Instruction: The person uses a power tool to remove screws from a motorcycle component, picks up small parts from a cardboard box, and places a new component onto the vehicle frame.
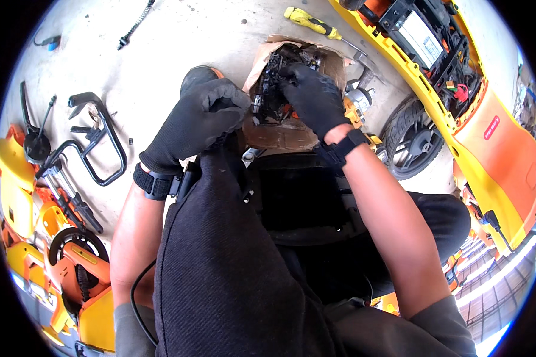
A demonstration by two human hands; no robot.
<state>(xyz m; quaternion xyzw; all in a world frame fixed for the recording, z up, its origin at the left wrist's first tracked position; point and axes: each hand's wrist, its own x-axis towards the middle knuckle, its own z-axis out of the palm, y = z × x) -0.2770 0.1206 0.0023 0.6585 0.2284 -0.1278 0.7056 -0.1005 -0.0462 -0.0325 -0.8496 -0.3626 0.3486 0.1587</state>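
An open cardboard box (280,138) full of small dark metal parts (274,77) sits on the floor in front of me. My right hand (315,98), in a black glove, reaches into it from the right, its fingertips down among the parts. What those fingers touch or grip is hidden. Left of the box, above my raised knee, my left hand (199,119) is gloved too. Its fingers curl in toward the thumb, and I cannot make out anything between them. A black shoe (198,77) shows just behind the left hand.
A yellow-and-black screwdriver (312,22) lies beyond the box. Along the right stands a yellow and orange scooter body (491,149), with a wheel (414,140) beside it. A black tubular frame (122,149), a coil spring (138,22) and yellow panels (18,202) lie on the left.
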